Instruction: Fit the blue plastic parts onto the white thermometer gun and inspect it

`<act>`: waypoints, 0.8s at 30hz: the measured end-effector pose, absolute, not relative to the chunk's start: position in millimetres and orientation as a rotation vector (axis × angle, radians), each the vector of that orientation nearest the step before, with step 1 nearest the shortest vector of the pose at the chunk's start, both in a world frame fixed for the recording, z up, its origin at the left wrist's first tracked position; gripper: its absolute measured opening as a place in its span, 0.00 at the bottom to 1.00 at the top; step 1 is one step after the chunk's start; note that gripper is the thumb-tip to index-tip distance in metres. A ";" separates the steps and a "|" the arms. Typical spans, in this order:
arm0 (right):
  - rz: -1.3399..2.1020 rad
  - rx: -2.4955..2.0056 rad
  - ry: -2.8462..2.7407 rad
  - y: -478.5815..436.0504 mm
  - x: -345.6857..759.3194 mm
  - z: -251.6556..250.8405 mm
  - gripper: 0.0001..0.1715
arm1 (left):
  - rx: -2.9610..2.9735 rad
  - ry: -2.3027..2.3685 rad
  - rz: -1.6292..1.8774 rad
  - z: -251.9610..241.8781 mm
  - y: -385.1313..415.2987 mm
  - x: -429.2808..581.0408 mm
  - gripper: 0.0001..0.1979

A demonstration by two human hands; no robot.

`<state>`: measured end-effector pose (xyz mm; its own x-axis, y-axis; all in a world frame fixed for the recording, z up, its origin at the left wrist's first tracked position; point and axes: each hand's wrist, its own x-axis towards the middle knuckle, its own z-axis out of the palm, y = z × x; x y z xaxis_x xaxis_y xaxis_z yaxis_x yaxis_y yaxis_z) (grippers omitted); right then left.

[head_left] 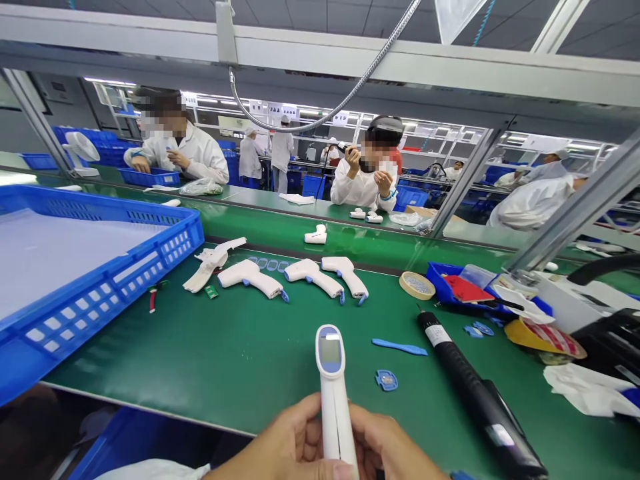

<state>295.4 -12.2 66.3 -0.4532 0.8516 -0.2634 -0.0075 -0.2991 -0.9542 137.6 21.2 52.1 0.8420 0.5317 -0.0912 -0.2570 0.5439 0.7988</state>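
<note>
Upright at the front edge of the green bench is a white infrared thermometer (330, 393), its blue-framed screen facing me. My left hand (295, 443) wraps its handle from the left, with the thumb across the lower end. From the other side my right hand (385, 440) closes around the same handle; some of its fingers are hidden behind it. A thin dark seam gap runs down the handle. Just right of the thermometer lie a small blue part (387, 380) and a blue plastic pry stick (400, 347).
Beyond, several white thermometers (253, 277) lie beside opened shell halves (213, 263) and a green circuit board (211, 291). A blue crate (173, 243) stands left. On the right are a black electric screwdriver (475, 387), a tape roll (417, 285) and a blue parts tray (437, 277). Co-workers sit opposite.
</note>
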 end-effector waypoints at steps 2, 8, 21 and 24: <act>1.846 -1.067 -1.319 -5.0 293.8 70.6 0.33 | 0.876 0.307 0.495 52.7 27.4 139.7 0.27; 1.840 -1.011 -1.334 17.3 293.1 73.0 0.37 | 0.872 0.241 0.483 50.5 52.5 142.9 0.28; 1.644 -1.062 -1.496 62.0 304.7 69.8 0.30 | 1.257 0.261 0.336 56.3 113.2 142.0 0.26; 1.645 -0.985 -1.608 77.4 303.0 73.0 0.28 | 1.279 0.242 0.405 51.2 121.3 137.5 0.26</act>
